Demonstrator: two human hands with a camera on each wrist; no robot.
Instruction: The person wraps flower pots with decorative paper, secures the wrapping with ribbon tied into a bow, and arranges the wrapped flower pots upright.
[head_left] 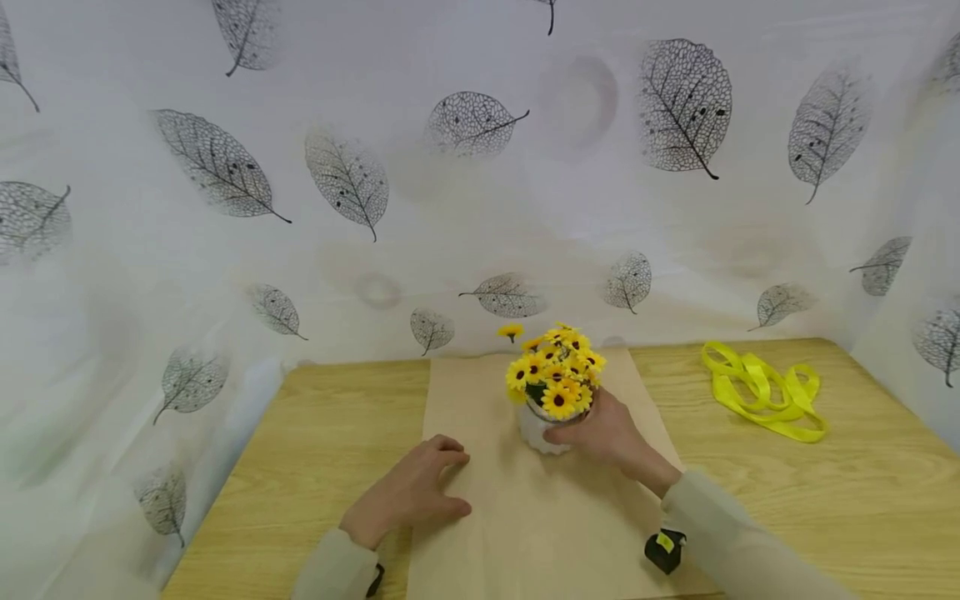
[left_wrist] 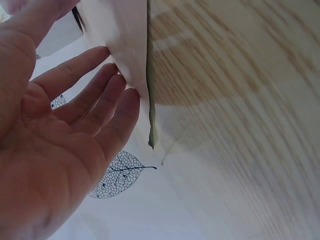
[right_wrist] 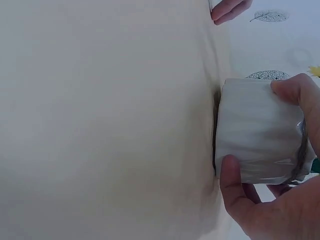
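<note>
A small white pot with a cord round its rim holds several yellow daisy-like artificial flowers. My right hand grips the pot from its right side, thumb and fingers round its wall in the right wrist view. The pot's base is at or very near the brown paper sheet; whether it touches is hard to tell. Over the paper's left edge lies my left hand, its fingers loosely bent and holding nothing. In the left wrist view, the left fingertips touch the paper at its edge.
A loosely looped yellow ribbon lies on the wooden table at the right. Behind the table hangs a white curtain printed with dark leaves. A black wrist device sits beneath the right sleeve.
</note>
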